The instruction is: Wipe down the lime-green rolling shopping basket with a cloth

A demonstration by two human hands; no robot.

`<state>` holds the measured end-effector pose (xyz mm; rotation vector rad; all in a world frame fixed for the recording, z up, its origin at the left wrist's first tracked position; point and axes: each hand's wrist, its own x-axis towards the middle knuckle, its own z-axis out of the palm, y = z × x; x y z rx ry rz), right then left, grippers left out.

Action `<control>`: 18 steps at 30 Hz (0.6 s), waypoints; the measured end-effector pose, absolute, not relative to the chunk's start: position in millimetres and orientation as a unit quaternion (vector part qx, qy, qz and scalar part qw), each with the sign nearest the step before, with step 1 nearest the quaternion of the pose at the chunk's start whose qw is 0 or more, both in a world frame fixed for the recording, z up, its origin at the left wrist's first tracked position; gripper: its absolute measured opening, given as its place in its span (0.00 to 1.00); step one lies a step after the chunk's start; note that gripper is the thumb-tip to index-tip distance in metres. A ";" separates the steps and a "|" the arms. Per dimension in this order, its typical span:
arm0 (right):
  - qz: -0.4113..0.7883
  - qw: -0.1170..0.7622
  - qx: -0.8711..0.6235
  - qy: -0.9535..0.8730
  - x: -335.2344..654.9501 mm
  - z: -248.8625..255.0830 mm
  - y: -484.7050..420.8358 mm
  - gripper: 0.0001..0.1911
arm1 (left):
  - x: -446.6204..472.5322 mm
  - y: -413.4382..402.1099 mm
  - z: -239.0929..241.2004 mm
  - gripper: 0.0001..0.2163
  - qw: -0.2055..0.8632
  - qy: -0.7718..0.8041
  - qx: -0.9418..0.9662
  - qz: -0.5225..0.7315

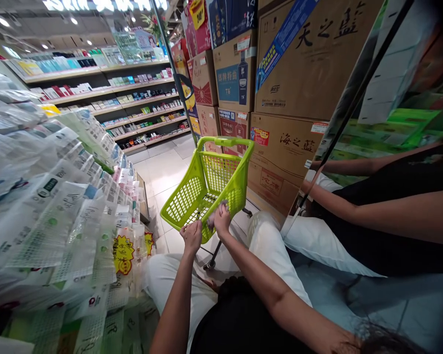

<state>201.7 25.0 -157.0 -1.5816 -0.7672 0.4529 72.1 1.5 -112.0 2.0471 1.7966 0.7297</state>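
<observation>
A lime-green plastic shopping cart with lattice walls stands right before my knees, and its basket holds nothing that I can see. My left hand is closed around the near rim of the basket, at its left corner. Pressed to the near right side of the basket, a crumpled greyish-purple cloth is bunched in the fingers of my right hand. Part of the cloth is hidden by that hand. The cart's near wheel rests on the tiled floor.
Stacked cardboard cartons rise on the right, beside a mirrored panel that reflects my arm and legs. Packages in clear wrapping with yellow price tags crowd the left. Stocked shelves stand behind the pale tiled floor.
</observation>
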 end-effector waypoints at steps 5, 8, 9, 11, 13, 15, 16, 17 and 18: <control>0.190 0.601 -0.698 -0.340 206.4 -152.3 26.5 0.28 | 78.1 -6.1 -110.7 0.18 0.173 0.620 0.720 0.259; 0.238 0.572 -0.720 -0.313 212.6 -167.3 18.1 0.23 | 81.2 -10.7 -111.5 0.20 0.196 0.610 0.713 0.284; 0.252 0.563 -0.724 -0.309 214.3 -169.6 17.0 0.22 | 81.5 -11.6 -111.7 0.21 0.202 0.609 0.711 0.289; 0.254 0.561 -0.724 -0.311 216.0 -167.2 18.2 0.22 | 79.3 -11.6 -111.4 0.23 0.211 0.606 0.711 0.287; 0.226 0.585 -0.707 -0.327 215.0 -158.2 22.2 0.25 | 71.4 -9.8 -109.9 0.24 0.224 0.589 0.727 0.273; 0.192 0.610 -0.686 -0.348 212.6 -151.2 25.0 0.28 | 57.4 -6.7 -108.0 0.23 0.223 0.560 0.756 0.254; 0.181 0.614 -0.681 -0.355 211.2 -150.9 24.9 0.29 | 48.9 -5.2 -107.3 0.22 0.205 0.552 0.769 0.247; 0.172 0.612 -0.683 -0.359 210.0 -153.4 23.6 0.28 | 40.3 -4.0 -107.0 0.20 0.174 0.553 0.778 0.243; 0.162 0.605 -0.689 -0.364 208.7 -158.3 21.2 0.28 | 32.2 -3.1 -107.2 0.19 0.145 0.556 0.784 0.237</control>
